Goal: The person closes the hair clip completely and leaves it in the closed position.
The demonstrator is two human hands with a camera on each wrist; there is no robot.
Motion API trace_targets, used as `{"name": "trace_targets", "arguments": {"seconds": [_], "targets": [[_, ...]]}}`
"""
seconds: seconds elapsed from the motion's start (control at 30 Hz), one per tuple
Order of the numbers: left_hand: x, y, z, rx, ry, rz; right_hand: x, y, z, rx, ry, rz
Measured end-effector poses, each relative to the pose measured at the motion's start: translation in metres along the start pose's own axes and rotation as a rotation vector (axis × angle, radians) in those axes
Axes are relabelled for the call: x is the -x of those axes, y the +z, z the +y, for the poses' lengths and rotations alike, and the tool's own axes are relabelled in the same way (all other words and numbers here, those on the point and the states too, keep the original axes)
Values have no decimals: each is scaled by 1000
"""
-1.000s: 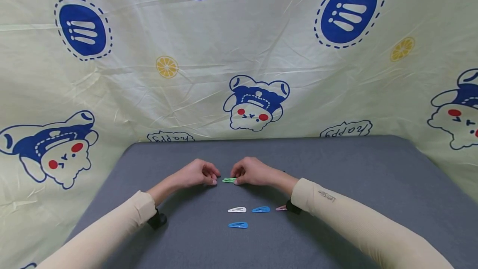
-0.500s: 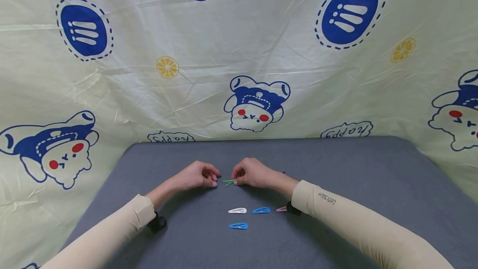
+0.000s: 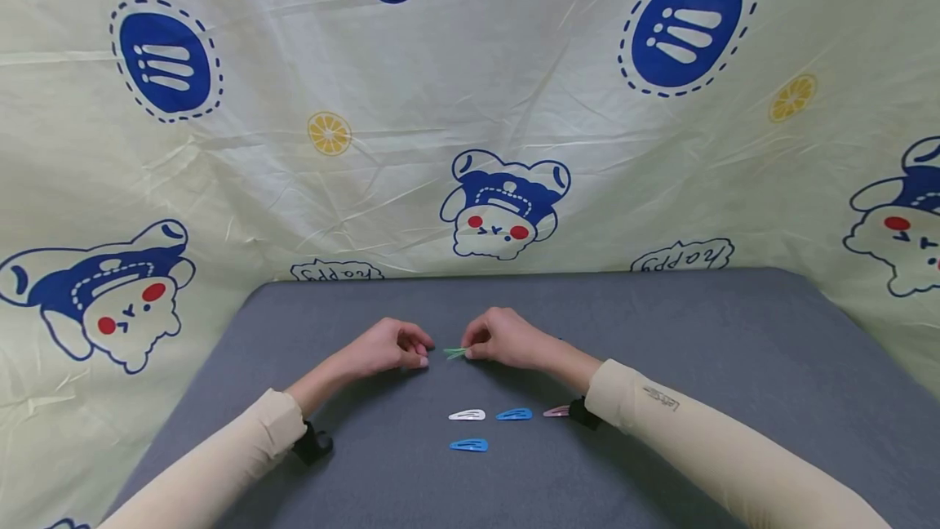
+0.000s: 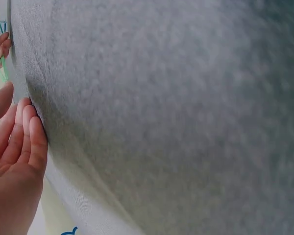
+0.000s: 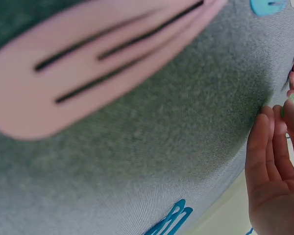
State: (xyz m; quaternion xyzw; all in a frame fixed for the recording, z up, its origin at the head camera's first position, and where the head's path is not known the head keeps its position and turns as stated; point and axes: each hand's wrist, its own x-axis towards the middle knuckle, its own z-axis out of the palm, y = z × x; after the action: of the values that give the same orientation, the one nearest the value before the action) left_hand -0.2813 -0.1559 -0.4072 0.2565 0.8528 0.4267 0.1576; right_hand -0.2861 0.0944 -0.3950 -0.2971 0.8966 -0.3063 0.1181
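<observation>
A green snap hair clip (image 3: pixel 454 353) is pinched between the thumb and fingers of my right hand (image 3: pixel 507 340), with its narrow parts splayed apart toward the left. In the left wrist view the green hair clip (image 4: pixel 3 71) shows beyond the left thumb. My left hand (image 3: pixel 385 347) rests on the grey cloth just left of the clip, fingers loosely bent and holding nothing. Nearer the front lie a white hair clip (image 3: pixel 467 415), a blue hair clip (image 3: pixel 514 414) and a pink hair clip (image 3: pixel 556 411), partly hidden by the right wrist's camera. Another blue hair clip (image 3: pixel 468 445) lies below the white one.
Beyond the right forearm, mostly hidden from the head view, a blue clip (image 5: pixel 174 219) lies on the cloth. The grey-covered table (image 3: pixel 411 480) ends at a patterned pale curtain (image 3: pixel 396 186) behind.
The green hair clip has gone from flat and closed to splayed. My right hand has shifted slightly to the right with it; the left hand has stayed nearly still.
</observation>
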Motion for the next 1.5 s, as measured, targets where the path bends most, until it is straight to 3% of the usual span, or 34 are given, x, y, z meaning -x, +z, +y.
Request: {"name": "trace_targets", "arguments": {"seconds": [0.2, 0.7, 0.97, 1.5], "targets": [[1, 2, 2, -30, -3, 37, 7, -3, -3, -30, 18, 50], [4, 14, 20, -59, 65, 184, 36, -12, -10, -8, 0, 222], [7, 21, 31, -89, 108, 175, 54, -12, -14, -32, 58, 341], [11, 33, 65, -51, 100, 248, 90, -17, -23, -62, 16, 485]]}}
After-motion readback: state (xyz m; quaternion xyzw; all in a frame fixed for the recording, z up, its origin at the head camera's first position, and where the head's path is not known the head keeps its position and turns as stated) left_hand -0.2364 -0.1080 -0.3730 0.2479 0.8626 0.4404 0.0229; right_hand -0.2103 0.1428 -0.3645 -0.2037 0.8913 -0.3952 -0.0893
